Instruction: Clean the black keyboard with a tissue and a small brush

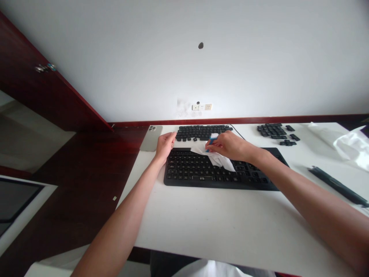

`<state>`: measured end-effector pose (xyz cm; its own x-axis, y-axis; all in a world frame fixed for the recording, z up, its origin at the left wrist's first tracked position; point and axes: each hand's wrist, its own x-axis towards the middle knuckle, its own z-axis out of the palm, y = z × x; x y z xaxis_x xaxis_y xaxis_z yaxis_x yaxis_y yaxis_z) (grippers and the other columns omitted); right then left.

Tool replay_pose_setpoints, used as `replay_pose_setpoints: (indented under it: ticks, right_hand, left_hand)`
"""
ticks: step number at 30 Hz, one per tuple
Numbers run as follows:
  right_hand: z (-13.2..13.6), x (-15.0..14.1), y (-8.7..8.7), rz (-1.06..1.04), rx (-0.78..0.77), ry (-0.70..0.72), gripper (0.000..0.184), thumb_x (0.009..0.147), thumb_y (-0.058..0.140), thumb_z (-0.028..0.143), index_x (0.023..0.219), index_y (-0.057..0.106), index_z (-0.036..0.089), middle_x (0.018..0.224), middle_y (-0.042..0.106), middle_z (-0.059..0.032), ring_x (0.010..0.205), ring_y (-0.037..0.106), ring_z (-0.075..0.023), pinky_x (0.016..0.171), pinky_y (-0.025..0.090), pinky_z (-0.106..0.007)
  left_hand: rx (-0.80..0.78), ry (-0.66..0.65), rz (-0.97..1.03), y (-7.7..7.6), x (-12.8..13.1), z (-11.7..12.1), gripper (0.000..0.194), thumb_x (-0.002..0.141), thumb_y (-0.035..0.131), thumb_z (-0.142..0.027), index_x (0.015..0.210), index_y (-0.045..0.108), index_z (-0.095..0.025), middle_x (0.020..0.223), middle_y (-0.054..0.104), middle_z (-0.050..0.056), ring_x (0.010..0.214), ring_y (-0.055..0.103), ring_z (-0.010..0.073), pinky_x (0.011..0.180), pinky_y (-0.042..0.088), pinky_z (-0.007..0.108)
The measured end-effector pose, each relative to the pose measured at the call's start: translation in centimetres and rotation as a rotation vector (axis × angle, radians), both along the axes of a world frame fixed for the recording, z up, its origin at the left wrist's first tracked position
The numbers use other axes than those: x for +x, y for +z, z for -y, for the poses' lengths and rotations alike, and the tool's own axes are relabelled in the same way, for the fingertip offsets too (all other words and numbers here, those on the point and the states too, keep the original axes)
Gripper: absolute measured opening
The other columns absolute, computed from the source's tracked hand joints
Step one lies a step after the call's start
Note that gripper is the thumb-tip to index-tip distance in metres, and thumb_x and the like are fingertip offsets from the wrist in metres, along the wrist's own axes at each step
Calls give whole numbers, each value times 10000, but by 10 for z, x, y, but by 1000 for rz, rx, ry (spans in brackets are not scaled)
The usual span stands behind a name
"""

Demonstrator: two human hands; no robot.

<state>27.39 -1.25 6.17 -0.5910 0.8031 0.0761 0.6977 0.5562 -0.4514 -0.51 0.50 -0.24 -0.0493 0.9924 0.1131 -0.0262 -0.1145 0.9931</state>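
Observation:
A black keyboard (198, 183) with its keycaps off lies on the white table. My right hand (233, 145) is closed on a small blue brush (212, 140), its white bristles pointing up. A crumpled white tissue (220, 161) hangs from beneath that hand onto the keyboard; whether the fingers pinch it too I cannot tell. At the keyboard's upper left corner is my left hand (165, 145), its fingers curled and pressed together. What they hold, if anything, is hidden. Just beyond both hands, removed black keycaps (198, 131) are laid out in rows.
A phone (151, 137) lies at the table's left edge. More loose keycaps (271, 130) sit at the back right. Farther right are white tissue or plastic (353, 144) and a long dark object (337, 185). A thin cable (238, 132) runs behind the keyboard. Wall sockets (201, 107) are ahead.

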Motion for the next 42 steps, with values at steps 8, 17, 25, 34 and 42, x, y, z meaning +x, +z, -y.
replay_pose_setpoints:
  ticks: [8, 17, 25, 34, 42]
  right_hand:
    - [6, -6, 4, 70, 38, -21, 503, 1004, 531, 436, 558, 611, 217, 524, 588, -52, 493, 497, -170, 558, 330, -361]
    - [2, -4, 2, -71, 0, 19, 371, 1016, 509, 364, 822, 774, 191, 818, 783, -54, 653, 657, -184, 651, 457, -335]
    - [-2, 0, 1, -99, -66, 22, 365, 1006, 535, 376, 779, 767, 211, 796, 779, -15, 636, 648, -171, 644, 470, -322]
    - [1, -3, 1, -119, -131, -18, 320, 992, 548, 368, 856, 794, 215, 800, 779, -21, 676, 666, -182, 648, 470, -313]
    - [1, -3, 0, 45, 21, 16, 513, 1013, 582, 405, 556, 654, 184, 505, 575, -35, 511, 500, -150, 561, 309, -350]
  left_hand:
    - [17, -2, -12, -1, 0, 1, 467, 889, 691, -455, 589, 440, -201, 533, 331, -61, 478, 272, 74, 467, 186, 242]
    - [-3, -6, 9, -1, 1, 0, 453, 886, 692, -437, 589, 444, -201, 528, 308, -68, 471, 244, 71, 471, 154, 250]
    - [9, -7, -3, 0, 0, 0, 451, 896, 687, -431, 586, 454, -200, 527, 330, -61, 476, 259, 77, 480, 170, 256]
    - [12, -5, -14, 0, 0, 1, 471, 888, 692, -455, 587, 432, -202, 533, 332, -62, 471, 260, 74, 477, 171, 257]
    - [-5, 3, 18, 2, 2, 1, 449, 869, 703, -422, 577, 444, -199, 519, 316, -68, 462, 248, 65, 460, 154, 241]
